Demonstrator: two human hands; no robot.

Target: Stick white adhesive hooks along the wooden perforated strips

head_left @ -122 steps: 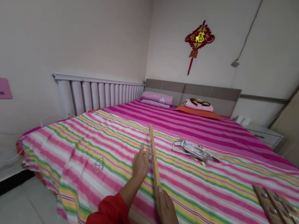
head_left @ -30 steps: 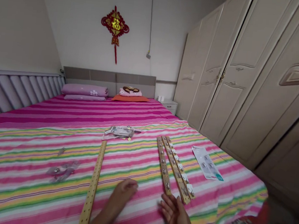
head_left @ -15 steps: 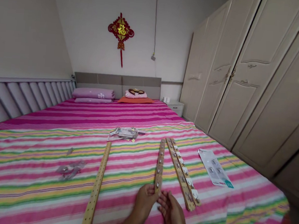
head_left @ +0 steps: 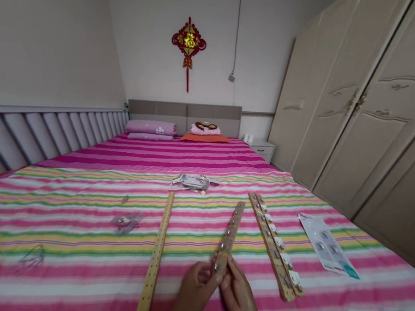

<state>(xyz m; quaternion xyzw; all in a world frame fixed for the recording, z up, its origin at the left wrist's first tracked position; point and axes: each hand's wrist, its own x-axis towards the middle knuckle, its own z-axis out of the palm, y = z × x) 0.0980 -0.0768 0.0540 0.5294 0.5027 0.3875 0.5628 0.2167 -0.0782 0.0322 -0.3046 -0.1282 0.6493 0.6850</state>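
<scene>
A narrow wooden strip [head_left: 230,232] with several shiny metal fittings along its face points away from me. My left hand [head_left: 196,287] grips its near end from the left, thumb on top. From the right, my right hand [head_left: 238,293] closes on the same end, fingers against its edge. Two more strips lie side by side on the right: a wooden strip with metal fittings [head_left: 274,248] and a strip with white round pieces [head_left: 279,241]. To the left rests a long wooden strip full of small holes [head_left: 155,257].
A striped sheet covers the bed [head_left: 84,275]. On it lie a plastic bag of parts [head_left: 192,182], a small clear bag [head_left: 128,222], a thin wiry bundle [head_left: 34,258] and a clear blister pack [head_left: 328,246]. A wardrobe [head_left: 347,95] stands along the right.
The view has turned left, so the surroundings appear shifted right. The held strip now slants, its far end to the right, and my right hand has closed in on its near end.
</scene>
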